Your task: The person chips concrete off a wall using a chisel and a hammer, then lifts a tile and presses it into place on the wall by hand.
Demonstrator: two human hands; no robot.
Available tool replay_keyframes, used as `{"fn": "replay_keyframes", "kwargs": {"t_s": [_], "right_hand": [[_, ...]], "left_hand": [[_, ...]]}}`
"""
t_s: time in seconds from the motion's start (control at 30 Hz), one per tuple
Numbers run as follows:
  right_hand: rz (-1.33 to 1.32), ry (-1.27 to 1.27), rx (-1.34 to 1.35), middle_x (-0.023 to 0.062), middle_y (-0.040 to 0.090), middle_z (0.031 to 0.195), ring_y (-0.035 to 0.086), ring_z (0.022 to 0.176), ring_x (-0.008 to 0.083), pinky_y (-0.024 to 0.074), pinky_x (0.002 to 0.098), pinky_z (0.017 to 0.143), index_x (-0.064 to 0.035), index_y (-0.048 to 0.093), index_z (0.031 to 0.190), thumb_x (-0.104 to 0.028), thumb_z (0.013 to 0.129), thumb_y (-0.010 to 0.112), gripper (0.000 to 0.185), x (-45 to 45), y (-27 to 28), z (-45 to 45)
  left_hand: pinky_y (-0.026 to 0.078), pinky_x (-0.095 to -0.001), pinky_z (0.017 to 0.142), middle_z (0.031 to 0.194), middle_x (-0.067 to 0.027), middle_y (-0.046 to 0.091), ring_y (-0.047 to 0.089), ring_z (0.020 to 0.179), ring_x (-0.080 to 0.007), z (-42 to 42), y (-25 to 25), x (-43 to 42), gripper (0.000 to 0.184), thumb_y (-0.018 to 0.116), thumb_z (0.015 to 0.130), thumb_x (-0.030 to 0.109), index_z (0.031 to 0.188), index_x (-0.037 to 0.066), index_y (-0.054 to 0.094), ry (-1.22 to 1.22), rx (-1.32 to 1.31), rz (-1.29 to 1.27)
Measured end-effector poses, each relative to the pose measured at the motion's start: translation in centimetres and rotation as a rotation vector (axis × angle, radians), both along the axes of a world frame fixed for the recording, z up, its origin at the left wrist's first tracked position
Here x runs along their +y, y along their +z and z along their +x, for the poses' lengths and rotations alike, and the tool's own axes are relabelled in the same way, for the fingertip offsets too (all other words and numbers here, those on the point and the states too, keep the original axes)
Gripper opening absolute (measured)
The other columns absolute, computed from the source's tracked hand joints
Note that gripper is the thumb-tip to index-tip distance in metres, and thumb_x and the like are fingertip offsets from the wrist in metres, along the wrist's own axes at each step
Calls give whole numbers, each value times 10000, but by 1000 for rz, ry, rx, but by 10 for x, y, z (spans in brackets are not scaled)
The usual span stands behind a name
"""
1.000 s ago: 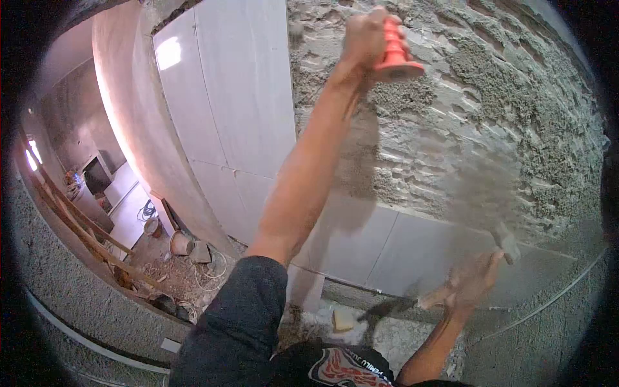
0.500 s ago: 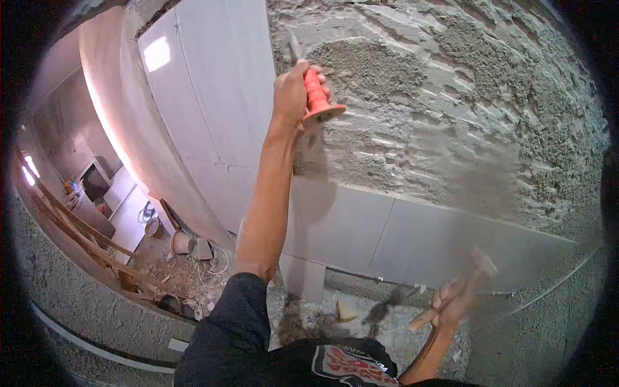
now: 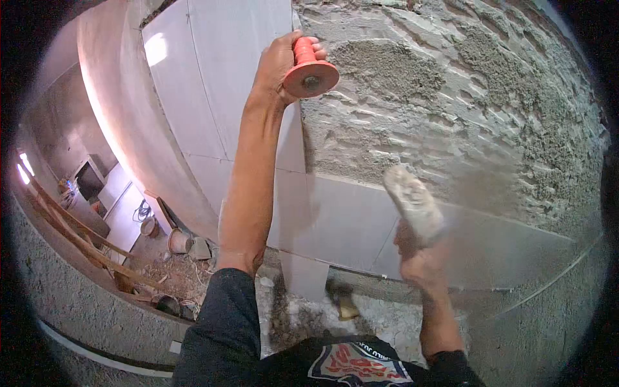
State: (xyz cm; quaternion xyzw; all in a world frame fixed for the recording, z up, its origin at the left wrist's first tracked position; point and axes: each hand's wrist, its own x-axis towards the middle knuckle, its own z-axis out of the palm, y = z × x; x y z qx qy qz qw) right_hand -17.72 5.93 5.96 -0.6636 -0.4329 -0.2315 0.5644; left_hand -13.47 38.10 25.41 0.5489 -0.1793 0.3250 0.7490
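Observation:
My left hand (image 3: 276,69) is closed around the orange grip of a chisel (image 3: 311,79), its round hand guard facing me. The blade is mostly hidden behind my fingers, near the line where the upper wall tile (image 3: 235,58) meets rough mortar (image 3: 387,84). Lower on the right, my right hand (image 3: 425,261) grips a hammer, blurred by motion. The pale, dusty hammer head (image 3: 414,201) is raised in front of the lower row of tiles (image 3: 342,206), apart from the chisel.
A curved plastered wall edge (image 3: 138,129) stands at the left. Beyond it are a bucket (image 3: 179,241), wooden poles (image 3: 90,232) and rubble on the floor. A yellowish piece (image 3: 347,308) lies below the tiles. A rough ledge (image 3: 97,290) runs along the lower left.
My right hand has swung the hammer up and left, closer to the chisel. My left hand has shifted up and left with the chisel, whose guard now faces me more.

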Motion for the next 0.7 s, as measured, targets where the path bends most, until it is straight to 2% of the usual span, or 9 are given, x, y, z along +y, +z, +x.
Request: {"fn": "replay_keyframes", "kwargs": {"t_s": [0.1,0.17,0.33,0.4,0.5,0.53,0.57,0.63,0.7], "right_hand": [[-83,-29,-424,96,594,743,600,580,242,477,336,526,-24,649,972,-250,889,675,243,24,43,6],[-12,39,-534,136,584,727,619,588,315,511,390,530,-12,662,953,-183,741,708,276,50,64,10],[146,90,-1026,134,618,756,625,586,296,506,406,509,-37,661,945,-181,714,727,279,103,101,49],[43,2,-975,127,631,769,632,594,295,508,408,505,-53,659,939,-173,707,740,274,121,116,69],[-73,-76,-691,121,645,785,653,610,304,515,416,507,-77,657,936,-163,720,755,252,133,124,61],[16,-29,-760,121,644,784,659,613,311,516,420,506,-81,657,937,-167,739,755,238,127,122,55],[103,23,-843,121,643,783,665,615,318,516,424,506,-85,656,938,-172,757,756,224,127,128,57],[145,11,-853,133,620,777,662,598,349,509,441,508,-91,641,929,-170,786,746,194,130,124,63],[-42,-103,-680,140,626,793,656,587,360,511,442,513,-86,629,939,-173,777,741,215,130,125,68]], "left_hand": [[588,-347,644,833,-121,592,632,733,-217,-8,10,-3,183,480,1026,141,991,-34,518,-61,67,-141],[587,-339,644,824,-109,595,627,722,-200,-11,13,9,164,484,1016,121,970,-28,532,-76,47,78],[581,-313,629,799,-73,609,613,676,-155,-32,29,2,171,489,996,93,894,-2,587,376,71,632],[580,-307,617,792,-62,626,616,659,-143,-37,27,-3,206,487,995,99,862,10,616,569,81,842],[576,-310,603,795,-61,662,632,667,-131,-31,27,-3,168,547,968,82,853,8,644,98,99,171],[578,-315,594,794,-64,680,647,687,-130,-45,18,-22,140,579,947,66,846,8,656,236,-21,185],[584,-314,616,790,-66,674,653,699,-134,-31,29,-8,162,567,954,70,838,1,656,468,-4,577],[585,-330,626,784,-83,637,634,674,-159,-19,26,12,204,521,990,111,872,-22,619,608,-6,873],[574,-338,621,779,-94,607,610,653,-177,-4,25,10,206,504,1004,124,903,-35,585,194,50,362]]}}
